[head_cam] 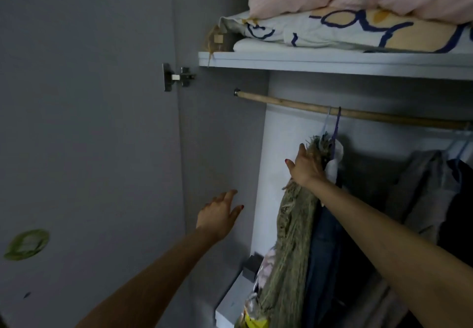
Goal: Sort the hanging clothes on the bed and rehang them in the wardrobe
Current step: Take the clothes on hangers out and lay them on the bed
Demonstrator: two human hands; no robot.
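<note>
A wooden rail [294, 103] runs across the open wardrobe under a white shelf [332, 63]. A shaggy olive-green garment [294, 230] hangs from it on purple hangers [335, 125], with dark blue clothes [325, 245] behind it. My right hand [305, 165] rests flat against the top of the green garment, fingers straight. My left hand [220, 215] hovers with fingers spread and holds nothing, in front of the wardrobe's grey side wall.
The open grey door [84, 123] with its hinge [176, 77] stands at the left. Folded bedding [358, 7] fills the shelf above. More clothes [435, 192] hang at the right. A white box and bags [245, 299] sit at the wardrobe bottom.
</note>
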